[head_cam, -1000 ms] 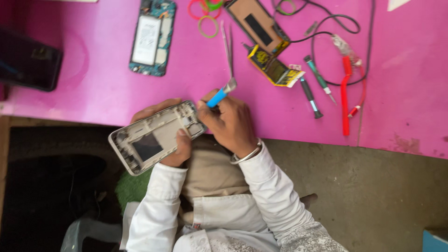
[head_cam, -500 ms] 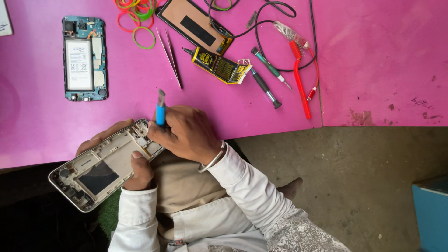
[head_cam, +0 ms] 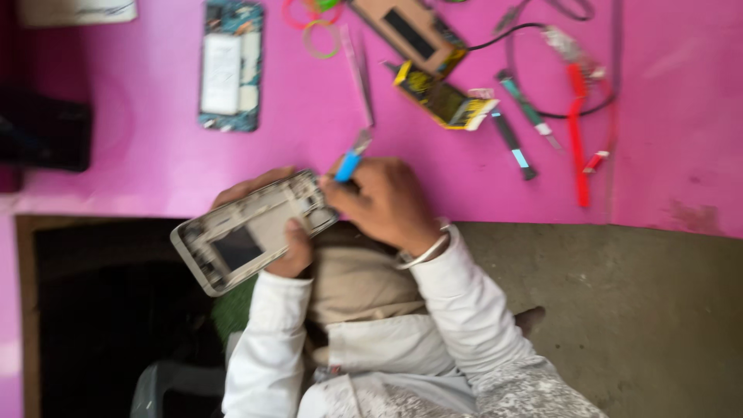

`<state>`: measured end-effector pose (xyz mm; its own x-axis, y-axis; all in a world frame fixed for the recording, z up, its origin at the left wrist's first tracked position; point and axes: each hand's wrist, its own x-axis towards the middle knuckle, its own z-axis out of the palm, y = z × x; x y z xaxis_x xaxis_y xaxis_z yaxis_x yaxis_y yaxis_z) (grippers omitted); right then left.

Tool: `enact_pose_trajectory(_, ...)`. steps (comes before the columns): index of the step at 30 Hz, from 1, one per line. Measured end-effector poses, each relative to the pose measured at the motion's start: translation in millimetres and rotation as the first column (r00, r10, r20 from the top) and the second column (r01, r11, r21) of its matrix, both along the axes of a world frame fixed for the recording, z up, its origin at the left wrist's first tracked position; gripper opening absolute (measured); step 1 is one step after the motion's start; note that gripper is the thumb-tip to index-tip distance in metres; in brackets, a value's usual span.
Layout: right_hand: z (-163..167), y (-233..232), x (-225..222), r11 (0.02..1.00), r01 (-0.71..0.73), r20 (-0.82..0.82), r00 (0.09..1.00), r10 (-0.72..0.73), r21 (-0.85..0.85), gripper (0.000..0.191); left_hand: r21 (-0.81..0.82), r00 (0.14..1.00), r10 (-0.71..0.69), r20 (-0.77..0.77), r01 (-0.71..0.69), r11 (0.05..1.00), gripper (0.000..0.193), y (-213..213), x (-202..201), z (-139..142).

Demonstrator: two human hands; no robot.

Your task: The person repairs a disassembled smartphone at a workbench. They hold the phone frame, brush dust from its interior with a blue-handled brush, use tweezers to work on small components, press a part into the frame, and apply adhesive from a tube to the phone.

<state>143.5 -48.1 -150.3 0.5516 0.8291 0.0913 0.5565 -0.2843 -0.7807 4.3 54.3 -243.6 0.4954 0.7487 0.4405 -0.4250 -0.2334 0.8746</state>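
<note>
My left hand (head_cam: pixel 282 232) grips a silver phone frame (head_cam: pixel 248 232) from below, thumb on its inner face, holding it tilted at the near edge of the pink table (head_cam: pixel 139 178). My right hand (head_cam: pixel 387 203) is closed round a small blue-handled tool (head_cam: pixel 350 162), its lower end meeting the frame's right end and its metal end pointing up and away. The frame shows a dark rectangular window in its middle. The picture is blurred by motion.
On the pink top lie an opened phone with a white battery (head_cam: pixel 228 66), tweezers (head_cam: pixel 361 73), coloured rubber bands (head_cam: pixel 313 27), a brown board with a yellow part (head_cam: pixel 433 66), two screwdrivers (head_cam: pixel 520 128), red and black leads (head_cam: pixel 576 131), a dark phone (head_cam: pixel 42 131).
The camera has swung, so everything sits further right in view. The blue tool now leans right instead of standing upright. Both hands keep hold of frame and tool.
</note>
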Motion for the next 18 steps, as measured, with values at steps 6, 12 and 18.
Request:
enact_pose_trajectory(6, 5, 5, -1, 0.978, -0.051, 0.091, 0.995, 0.033, 0.205, 0.022, 0.022, 1.000, 0.011, -0.025, -0.010, 1.000, 0.060, 6, -2, -1)
enact_pose_trajectory(12, 10, 6, -3, 0.988, 0.000, 0.076, 0.997, -0.011, 0.152, 0.022, -0.018, 1.000, 0.016, -0.022, -0.016, 1.000, 0.060, 3, -4, -1)
enact_pose_trajectory(18, 11, 1, -5, 0.996, -0.089, 0.102, 0.991, 0.086, 0.019, 0.020, 0.035, 0.999, 0.020, -0.035, -0.019, 0.999, 0.061, 5, -3, -3)
